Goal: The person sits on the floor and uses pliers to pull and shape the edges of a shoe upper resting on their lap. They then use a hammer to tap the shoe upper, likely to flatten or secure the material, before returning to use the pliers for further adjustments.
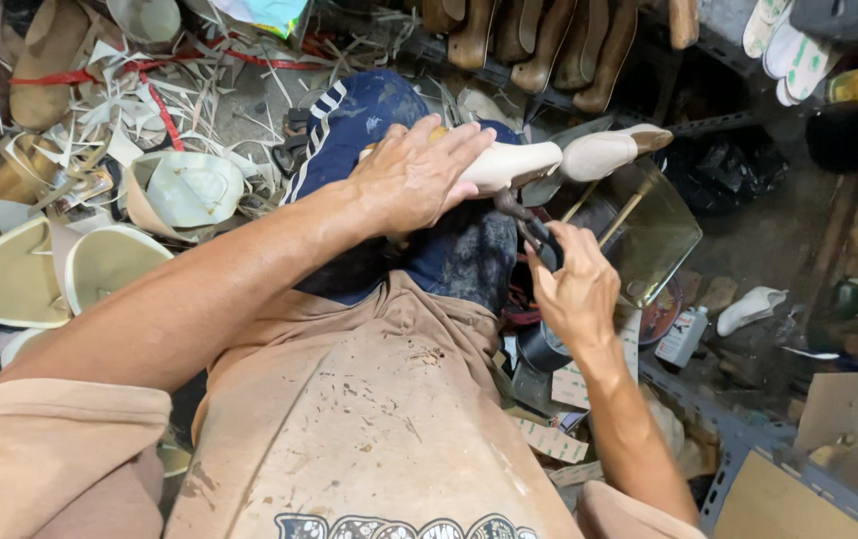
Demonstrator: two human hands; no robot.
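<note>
Nearest item: your tan shirt, dusty and stained, filling the lower frame.

Left hand: laid flat over a cream shoe resting on your raised knee in dark blue trousers; fingers spread across the upper and pressing it down, not curled around it.

Right hand: closed around the handles of dark pliers, whose nose points up at the underside of the shoe; whether the nose is biting the material cannot be told.

Shoe: toe pointing to your right, just short of a second pale shoe lying beyond it.

Surroundings: clear plastic tub by your right hand; pale soles and offcut strips on the floor to your left; row of brown wooden shoe forms along the top edge; small white bottle on the right.

Step judged in hand: pulling the upper tight over its form. The next pull likely calls for a firm hold on the shoe and a steady pinch at its edge.
</note>
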